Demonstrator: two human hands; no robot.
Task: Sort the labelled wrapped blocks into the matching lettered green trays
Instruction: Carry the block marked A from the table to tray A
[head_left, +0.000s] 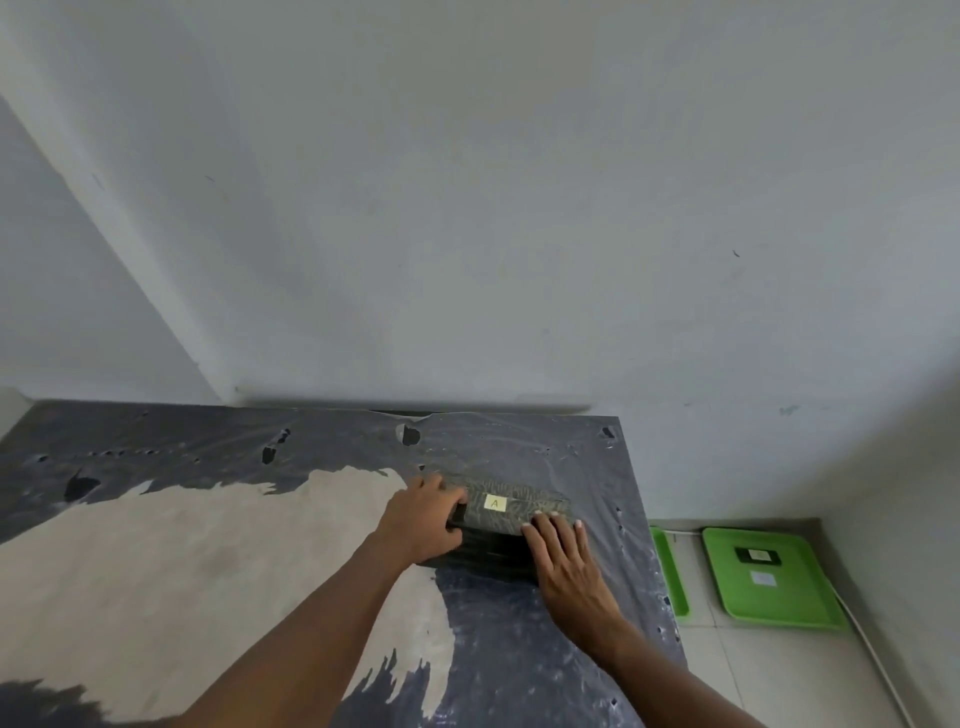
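Observation:
A dark wrapped block (511, 512) with a yellow label marked "A" lies on the table's right part. My left hand (423, 519) grips its left end, fingers curled around it. My right hand (563, 558) holds its near right corner, fingers spread on top. The block appears to rest on another dark wrapped block (488, 553) beneath. On the floor to the right lies a green tray (795, 603) with a small dark item and a white label in it. A second green tray (670, 577) shows only as a strip past the table edge.
The table (208, 561) has worn beige wood and torn black plastic sheeting. Its right edge runs by the trays. A grey wall stands right behind the table. A white cable runs along the tiled floor at the far right.

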